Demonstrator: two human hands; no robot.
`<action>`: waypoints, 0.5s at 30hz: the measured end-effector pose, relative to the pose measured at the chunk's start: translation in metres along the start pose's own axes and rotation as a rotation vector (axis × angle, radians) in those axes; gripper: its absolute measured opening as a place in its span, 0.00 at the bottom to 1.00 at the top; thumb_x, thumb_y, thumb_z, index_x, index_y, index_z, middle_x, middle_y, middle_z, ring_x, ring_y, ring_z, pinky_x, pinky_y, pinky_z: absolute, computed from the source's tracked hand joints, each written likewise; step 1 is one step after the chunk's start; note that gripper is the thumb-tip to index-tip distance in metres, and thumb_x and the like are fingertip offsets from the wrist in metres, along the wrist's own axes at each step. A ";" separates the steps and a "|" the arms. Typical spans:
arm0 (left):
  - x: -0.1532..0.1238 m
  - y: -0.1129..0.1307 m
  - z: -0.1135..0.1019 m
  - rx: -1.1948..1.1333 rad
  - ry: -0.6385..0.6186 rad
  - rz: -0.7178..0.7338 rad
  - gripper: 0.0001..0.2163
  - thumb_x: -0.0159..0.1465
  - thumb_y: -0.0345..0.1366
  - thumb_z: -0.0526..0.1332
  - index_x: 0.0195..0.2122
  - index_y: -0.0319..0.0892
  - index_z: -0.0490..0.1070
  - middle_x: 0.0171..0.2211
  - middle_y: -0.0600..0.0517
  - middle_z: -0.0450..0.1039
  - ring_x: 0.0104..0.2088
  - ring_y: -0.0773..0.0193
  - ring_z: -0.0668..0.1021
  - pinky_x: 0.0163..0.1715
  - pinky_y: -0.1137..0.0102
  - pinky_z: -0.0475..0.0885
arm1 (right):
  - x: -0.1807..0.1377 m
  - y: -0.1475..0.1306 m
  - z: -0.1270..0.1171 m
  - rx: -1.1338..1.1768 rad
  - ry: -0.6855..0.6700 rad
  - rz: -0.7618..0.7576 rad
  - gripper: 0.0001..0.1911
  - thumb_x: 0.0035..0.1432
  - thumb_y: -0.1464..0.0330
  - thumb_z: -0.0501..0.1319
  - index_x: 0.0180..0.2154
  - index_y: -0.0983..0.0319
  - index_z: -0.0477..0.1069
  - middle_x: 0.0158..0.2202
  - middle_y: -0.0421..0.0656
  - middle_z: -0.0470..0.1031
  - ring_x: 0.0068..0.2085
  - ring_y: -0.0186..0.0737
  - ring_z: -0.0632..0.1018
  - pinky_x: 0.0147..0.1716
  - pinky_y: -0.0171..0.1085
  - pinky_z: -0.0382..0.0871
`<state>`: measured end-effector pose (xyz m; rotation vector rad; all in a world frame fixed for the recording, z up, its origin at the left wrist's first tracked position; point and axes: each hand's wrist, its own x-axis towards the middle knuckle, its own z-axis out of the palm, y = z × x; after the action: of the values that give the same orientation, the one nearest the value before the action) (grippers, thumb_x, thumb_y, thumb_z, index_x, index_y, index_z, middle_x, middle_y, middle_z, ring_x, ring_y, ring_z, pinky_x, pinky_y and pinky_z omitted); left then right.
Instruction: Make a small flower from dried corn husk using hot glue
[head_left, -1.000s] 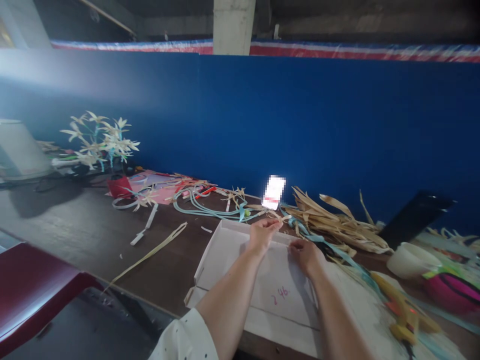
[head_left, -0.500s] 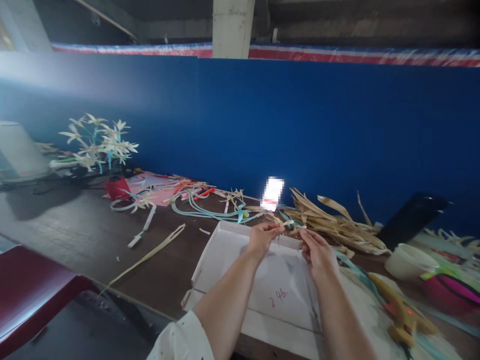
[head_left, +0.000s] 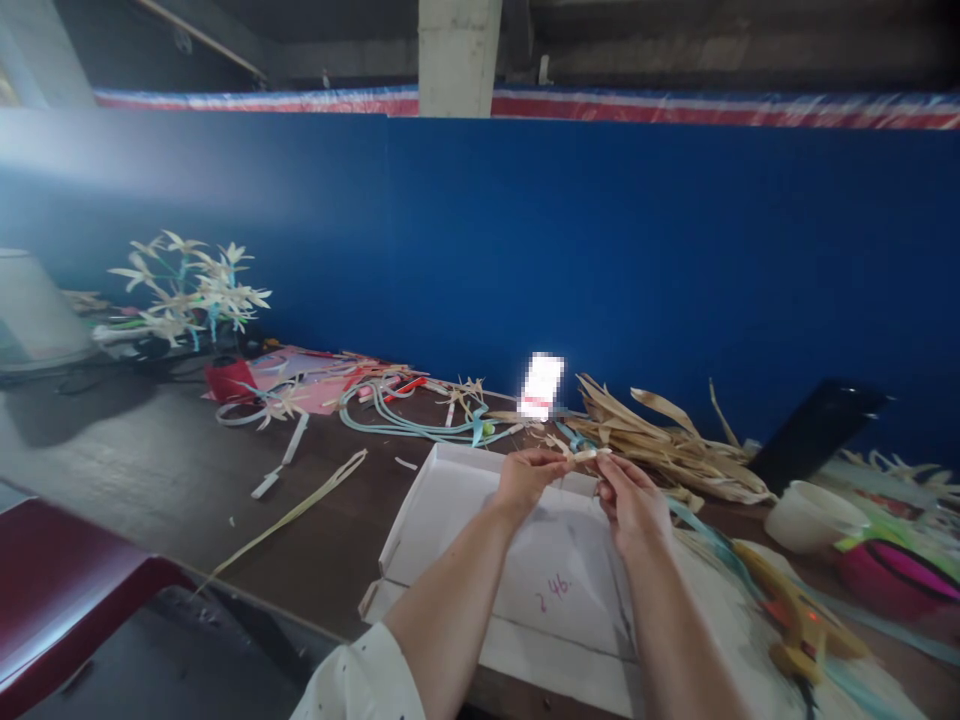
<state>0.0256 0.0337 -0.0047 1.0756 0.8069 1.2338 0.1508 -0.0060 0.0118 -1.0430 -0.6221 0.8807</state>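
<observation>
Above the far edge of an open white cardboard box (head_left: 450, 500), both hands meet fingertip to fingertip. My left hand (head_left: 529, 478) pinches a small pale husk piece (head_left: 583, 456), with thin petal-like tips poking out near the fingers. From the other side, my right hand (head_left: 631, 500) is closed with thumb and finger at the right end of the same piece. Its exact shape is partly hidden by the fingers. Just beyond the hands lies a heap of dry corn husks (head_left: 675, 455).
A yellow glue gun (head_left: 806, 615) with a red light lies at right, near a white bowl (head_left: 814, 515). Looped pale-blue tubing (head_left: 390, 430) and a lit, blurred-out screen (head_left: 541, 385) are behind. A pot of husk flowers (head_left: 225, 378) stands left; a dark red chair (head_left: 75, 590) is at front left.
My hands have drawn together, closing the gap between their fingertips, so the pale husk piece now spans from one to the other. The view has shifted slightly.
</observation>
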 end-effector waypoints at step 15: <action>0.002 -0.006 -0.003 0.120 0.006 0.082 0.14 0.44 0.41 0.70 0.30 0.39 0.80 0.30 0.49 0.77 0.31 0.64 0.74 0.33 0.71 0.67 | 0.000 0.002 -0.002 -0.013 -0.019 -0.001 0.22 0.31 0.61 0.75 0.30 0.64 0.76 0.25 0.44 0.76 0.16 0.23 0.62 0.10 0.23 0.49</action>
<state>0.0256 0.0365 -0.0112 1.2134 0.8573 1.2704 0.1518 -0.0061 0.0095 -1.0468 -0.6445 0.8874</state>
